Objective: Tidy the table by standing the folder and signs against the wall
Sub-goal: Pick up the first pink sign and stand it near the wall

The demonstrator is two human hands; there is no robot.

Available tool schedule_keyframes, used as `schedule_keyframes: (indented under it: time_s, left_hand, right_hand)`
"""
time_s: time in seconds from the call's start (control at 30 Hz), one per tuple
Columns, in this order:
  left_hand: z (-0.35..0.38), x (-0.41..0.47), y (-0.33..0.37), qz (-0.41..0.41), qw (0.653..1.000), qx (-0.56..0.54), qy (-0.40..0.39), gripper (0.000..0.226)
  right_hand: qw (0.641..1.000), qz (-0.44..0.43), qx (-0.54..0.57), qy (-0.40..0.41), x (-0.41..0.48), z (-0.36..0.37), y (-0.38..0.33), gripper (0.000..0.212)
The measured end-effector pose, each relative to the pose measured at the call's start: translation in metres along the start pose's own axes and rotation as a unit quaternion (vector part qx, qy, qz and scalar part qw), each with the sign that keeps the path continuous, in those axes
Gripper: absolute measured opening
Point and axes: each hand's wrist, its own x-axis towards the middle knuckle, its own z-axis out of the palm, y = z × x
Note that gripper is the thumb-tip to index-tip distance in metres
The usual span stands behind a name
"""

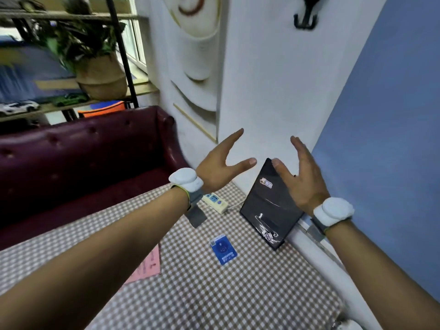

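A black folder [266,210] with small stickers stands tilted against the wall at the table's far right corner. My left hand [220,166] hovers open above and left of it, fingers spread, holding nothing. My right hand [301,177] is open too, in front of the folder's upper right part; whether its thumb touches the top corner I cannot tell. A small blue sign [223,250] lies flat on the checked tablecloth [238,294], below the folder. A pink sign [146,267] lies flat at the left, partly hidden by my left forearm.
A white power strip [215,202] with its cable lies near the wall, left of the folder. A dark red sofa [83,158] borders the table's left side. Behind it a shelf [71,103] carries a potted plant [95,58] and toy cars. A blue wall [381,139] runs along the right.
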Motion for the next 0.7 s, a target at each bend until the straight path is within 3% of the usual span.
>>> schedule_keyframes:
  time_s: [0.33, 0.7]
  left_hand:
    - [-0.039, -0.051, -0.002, -0.018, 0.999, 0.017, 0.047, 0.081]
    - [-0.13, -0.167, -0.037, -0.092, 0.984, 0.008, 0.151, 0.079]
  right_hand:
    - [0.997, -0.038, 0.023, -0.061, -0.011, 0.027, -0.04, 0.083]
    - [0.976, -0.146, 0.058, -0.153, -0.036, 0.117, -0.127, 0.074]
